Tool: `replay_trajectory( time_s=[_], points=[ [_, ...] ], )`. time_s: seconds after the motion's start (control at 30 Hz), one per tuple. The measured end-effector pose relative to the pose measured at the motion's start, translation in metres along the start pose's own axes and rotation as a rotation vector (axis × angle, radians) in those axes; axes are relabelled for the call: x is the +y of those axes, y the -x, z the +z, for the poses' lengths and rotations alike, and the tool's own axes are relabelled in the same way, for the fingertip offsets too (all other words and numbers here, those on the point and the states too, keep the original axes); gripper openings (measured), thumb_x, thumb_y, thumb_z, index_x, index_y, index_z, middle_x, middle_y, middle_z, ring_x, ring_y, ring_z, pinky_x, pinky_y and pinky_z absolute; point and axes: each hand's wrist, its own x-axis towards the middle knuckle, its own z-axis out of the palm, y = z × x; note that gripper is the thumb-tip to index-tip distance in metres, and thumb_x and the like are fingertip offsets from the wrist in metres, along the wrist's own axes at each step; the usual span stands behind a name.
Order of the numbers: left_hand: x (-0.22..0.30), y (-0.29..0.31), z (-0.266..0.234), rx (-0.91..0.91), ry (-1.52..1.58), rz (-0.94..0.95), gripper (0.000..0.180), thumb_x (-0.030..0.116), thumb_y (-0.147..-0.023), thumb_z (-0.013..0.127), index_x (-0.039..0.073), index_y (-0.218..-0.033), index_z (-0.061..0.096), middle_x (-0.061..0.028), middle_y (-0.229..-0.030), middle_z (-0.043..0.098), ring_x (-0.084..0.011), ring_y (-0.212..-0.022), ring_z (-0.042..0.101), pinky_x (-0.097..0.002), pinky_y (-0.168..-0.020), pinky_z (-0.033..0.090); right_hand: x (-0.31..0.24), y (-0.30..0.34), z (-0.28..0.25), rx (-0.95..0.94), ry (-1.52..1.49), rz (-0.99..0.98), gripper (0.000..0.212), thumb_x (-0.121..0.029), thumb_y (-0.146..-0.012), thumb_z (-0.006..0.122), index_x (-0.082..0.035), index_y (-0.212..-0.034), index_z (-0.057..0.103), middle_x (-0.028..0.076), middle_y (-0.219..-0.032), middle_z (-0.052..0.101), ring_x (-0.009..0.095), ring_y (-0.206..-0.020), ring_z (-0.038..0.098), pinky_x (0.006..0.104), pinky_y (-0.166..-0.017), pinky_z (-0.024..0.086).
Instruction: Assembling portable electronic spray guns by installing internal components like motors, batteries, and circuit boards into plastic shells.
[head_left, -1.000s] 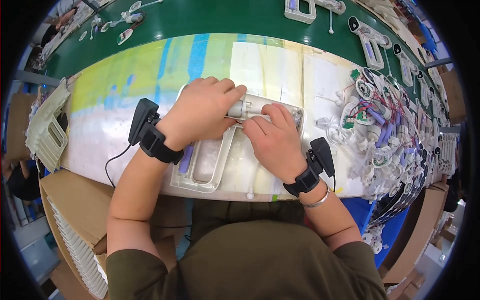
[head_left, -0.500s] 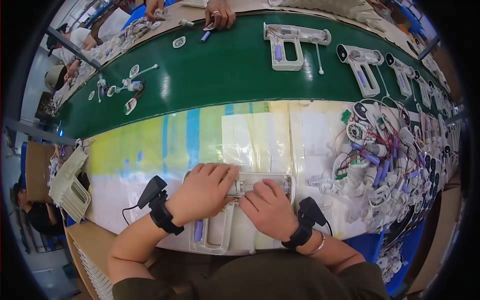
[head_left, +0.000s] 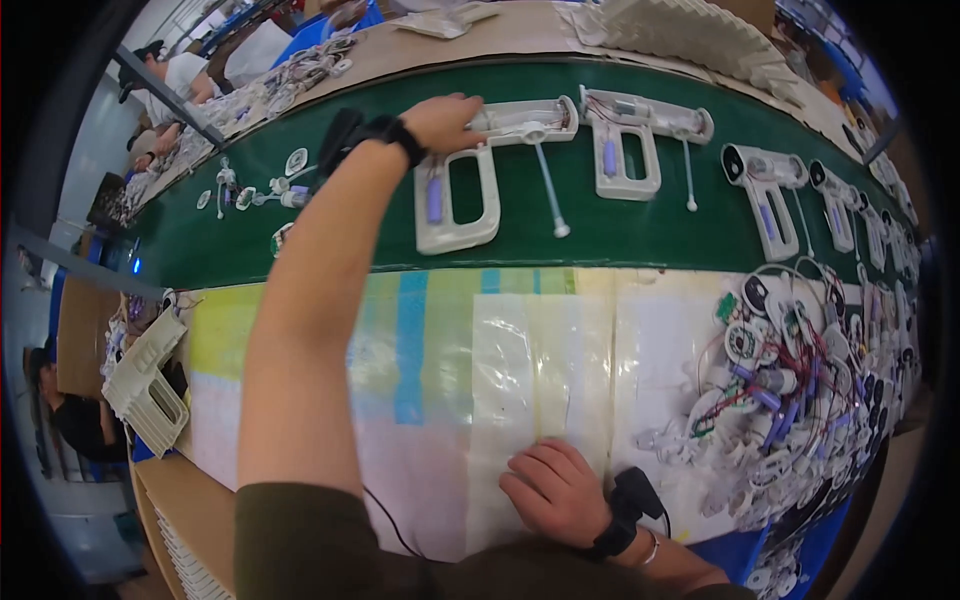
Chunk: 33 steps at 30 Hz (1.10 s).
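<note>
My left hand (head_left: 442,124) reaches far out over the green belt, its fingers closed over the left end of a white pistol-shaped plastic housing (head_left: 465,240). The housing lies with its open side up, a purple battery (head_left: 434,200) in its grip and a white rod (head_left: 552,190) sticking out toward me. Near the front edge of the work table, my right hand (head_left: 555,490) rests with its fingers curled in. Nothing shows in it, though its palm side is hidden.
Similar housings (head_left: 628,170) line the green belt (head_left: 350,245) to the right. Loose parts (head_left: 262,197) lie on its left side. A tangled heap of wired parts (head_left: 780,370) covers the table's right side. White housing shells (head_left: 150,390) are stacked at the left edge.
My left hand has moved the housing from the table up onto the belt. My right hand has come off it and sits lower on the table. The other person's hands have left the view.
</note>
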Motion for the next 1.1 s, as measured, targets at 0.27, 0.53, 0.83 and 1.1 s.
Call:
replay_trajectory(
  time_s=[0.27,0.53,0.83,1.1],
  points=[
    [-0.042,0.009,0.020,0.262,0.112,-0.147,0.069,0.046,-0.082,0.056,0.001,-0.132,0.042,-0.0226,-0.129,0.049,-0.0365,-0.117,0.048,-0.0409,-0.098,0.039,0.005,0.001,0.002,-0.058,-0.105,0.072,0.020,-0.004,-0.066,0.064,-0.004,-0.085,0.059,0.009,-0.090,0.057,0.029,-0.087,0.055,0.0429,-0.081,0.046],
    [-0.096,0.331,-0.067,-0.097,-0.851,-1.092,0.056,0.032,-0.079,0.060,0.012,-0.128,0.045,-0.0068,-0.131,0.046,-0.0258,-0.126,0.038,-0.0526,-0.096,0.034,0.006,0.012,0.003,-0.025,-0.038,0.129,0.017,0.001,-0.067,0.066,-0.002,-0.083,0.059,0.010,-0.088,0.057,0.033,-0.089,0.053,0.0420,-0.080,0.044],
    [-0.100,0.498,-0.027,-0.082,-1.249,-0.908,0.028,0.018,-0.081,0.054,0.009,-0.107,0.057,-0.0066,-0.098,0.053,-0.0265,-0.093,0.053,-0.0477,-0.089,0.039,0.006,0.013,0.010,-0.032,0.049,0.170,0.014,0.002,-0.069,0.065,-0.002,-0.081,0.058,0.012,-0.086,0.056,0.033,-0.086,0.053,0.0398,-0.076,0.045],
    [0.036,0.326,-0.110,0.094,-0.301,-0.415,0.064,0.021,-0.058,0.074,0.004,-0.116,0.053,-0.0154,-0.102,0.054,-0.0334,-0.097,0.053,-0.0398,-0.082,0.047,0.004,0.008,0.010,0.282,0.096,0.223,0.019,0.000,-0.074,0.064,0.000,-0.093,0.059,0.018,-0.103,0.055,0.035,-0.097,0.053,0.0390,-0.083,0.045]
  ],
)
